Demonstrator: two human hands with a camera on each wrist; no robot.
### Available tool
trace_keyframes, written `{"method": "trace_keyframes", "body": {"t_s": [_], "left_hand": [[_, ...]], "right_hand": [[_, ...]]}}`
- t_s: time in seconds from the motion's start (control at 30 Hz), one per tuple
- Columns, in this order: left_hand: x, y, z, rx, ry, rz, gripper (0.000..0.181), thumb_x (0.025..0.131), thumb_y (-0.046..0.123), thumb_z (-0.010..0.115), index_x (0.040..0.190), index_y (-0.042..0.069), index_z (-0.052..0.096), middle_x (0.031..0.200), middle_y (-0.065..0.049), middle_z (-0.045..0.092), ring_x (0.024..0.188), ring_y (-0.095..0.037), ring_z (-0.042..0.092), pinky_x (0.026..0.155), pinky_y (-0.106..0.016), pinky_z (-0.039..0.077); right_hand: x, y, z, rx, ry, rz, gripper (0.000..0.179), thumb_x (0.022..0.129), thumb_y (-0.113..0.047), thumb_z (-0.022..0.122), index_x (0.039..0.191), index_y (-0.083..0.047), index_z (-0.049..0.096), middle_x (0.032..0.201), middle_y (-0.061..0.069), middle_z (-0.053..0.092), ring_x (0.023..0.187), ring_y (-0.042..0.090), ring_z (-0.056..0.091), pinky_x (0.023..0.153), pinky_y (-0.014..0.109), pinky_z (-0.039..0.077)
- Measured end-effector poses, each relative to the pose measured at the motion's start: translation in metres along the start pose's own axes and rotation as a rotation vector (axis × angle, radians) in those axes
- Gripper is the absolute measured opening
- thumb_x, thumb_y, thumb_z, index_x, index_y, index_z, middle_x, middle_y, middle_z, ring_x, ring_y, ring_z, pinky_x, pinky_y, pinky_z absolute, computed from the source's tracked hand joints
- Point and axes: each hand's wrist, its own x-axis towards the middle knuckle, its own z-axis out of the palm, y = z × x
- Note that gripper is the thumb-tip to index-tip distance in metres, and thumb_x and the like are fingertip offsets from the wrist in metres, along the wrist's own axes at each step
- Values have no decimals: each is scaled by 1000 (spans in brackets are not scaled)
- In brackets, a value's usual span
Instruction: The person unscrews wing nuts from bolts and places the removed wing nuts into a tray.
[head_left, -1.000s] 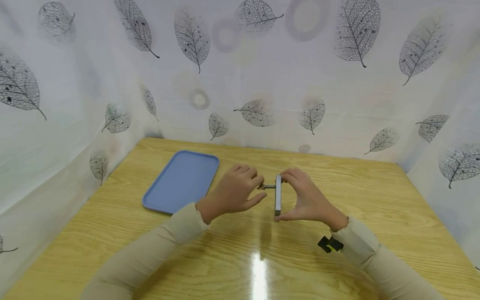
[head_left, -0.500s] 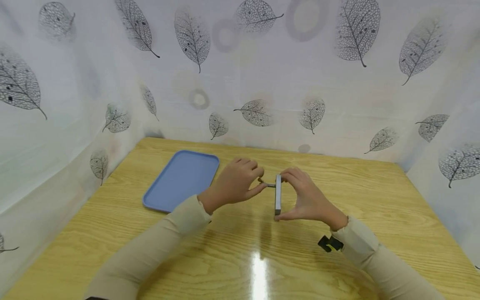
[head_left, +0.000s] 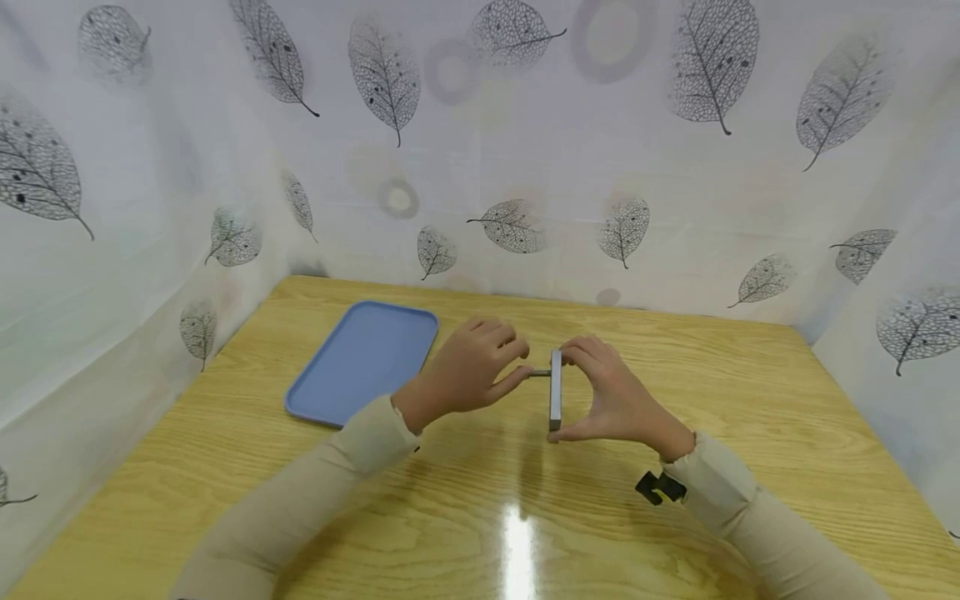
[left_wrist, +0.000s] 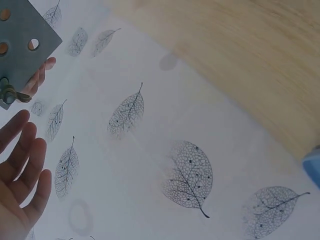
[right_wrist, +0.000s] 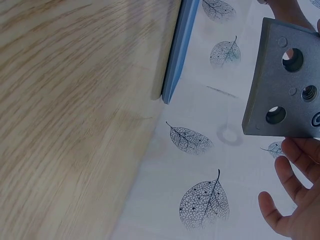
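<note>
A grey metal plate [head_left: 556, 390] with several round holes stands upright above the table, seen edge-on in the head view. My right hand [head_left: 618, 402] grips it by its far and near edges between fingers and thumb. A bolt [head_left: 540, 373] sticks out from its left face. In the left wrist view, a brass-coloured wing nut [left_wrist: 21, 96] sits on that bolt. My left hand [head_left: 468, 367] is beside the bolt's end, its fingers loosely extended and a little apart from the wing nut. Its thumb is at the bolt's end in the head view; contact is unclear.
A blue tray [head_left: 363, 362] lies on the wooden table [head_left: 712, 367], behind and left of my left hand. A pale leaf-printed cloth [head_left: 525, 150] hangs around the back and sides. A small black thing [head_left: 660, 488] is at the right sleeve cuff.
My left fingers and thumb have shifted about the bolt's end, closing toward the wing nut and then spreading again. The wing nut has turned. My right hand and the plate have stayed put.
</note>
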Motion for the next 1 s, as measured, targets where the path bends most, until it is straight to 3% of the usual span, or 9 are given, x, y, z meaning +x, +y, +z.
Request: {"method": "trace_keyframes", "body": {"t_s": [0.13, 0.3, 0.5, 0.7, 0.83, 1.0], "left_hand": [[-5, 3, -1, 11, 25, 40, 21, 87, 38, 62, 91, 17, 66, 83, 3, 63, 77, -13, 59, 77, -31, 50], [-7, 3, 3, -5, -21, 67, 23, 88, 39, 61, 91, 17, 65, 84, 3, 63, 79, -12, 60, 80, -31, 50], [-1, -2, 4, -68, -71, 63, 17, 90, 32, 61, 93, 16, 65, 86, 3, 63, 79, -12, 61, 81, -32, 51], [2, -2, 2, -137, -62, 61, 19, 89, 30, 63, 97, 13, 63, 90, 2, 61, 79, -10, 58, 75, -27, 50], [0, 3, 5, -111, -62, 74, 19, 89, 32, 63, 94, 13, 60, 87, 2, 57, 75, -10, 54, 70, -26, 48], [-2, 8, 10, -29, -121, 55, 27, 88, 40, 62, 94, 14, 58, 87, 2, 57, 76, -10, 55, 71, -27, 49]], "right_hand": [[0, 0, 0, -2, 9, -6, 84, 53, -62, 82, 114, -10, 56, 111, 3, 54, 95, 16, 49, 80, 44, 40], [0, 0, 0, 2, 15, -17, 83, 56, -67, 77, 113, -10, 57, 111, 3, 55, 95, 17, 49, 80, 45, 40], [0, 0, 0, 3, 5, -7, 83, 52, -60, 84, 113, -11, 56, 111, 2, 54, 97, 15, 48, 82, 44, 40], [0, 0, 1, -1, 9, -7, 83, 50, -57, 85, 113, -10, 57, 111, 2, 54, 96, 14, 48, 82, 42, 40], [0, 1, 2, -1, 14, -9, 84, 52, -62, 82, 113, -10, 57, 111, 2, 55, 96, 14, 48, 82, 42, 40], [1, 1, 2, 1, 16, -12, 84, 56, -68, 77, 114, -11, 57, 111, 2, 55, 95, 15, 48, 81, 44, 40]]}}
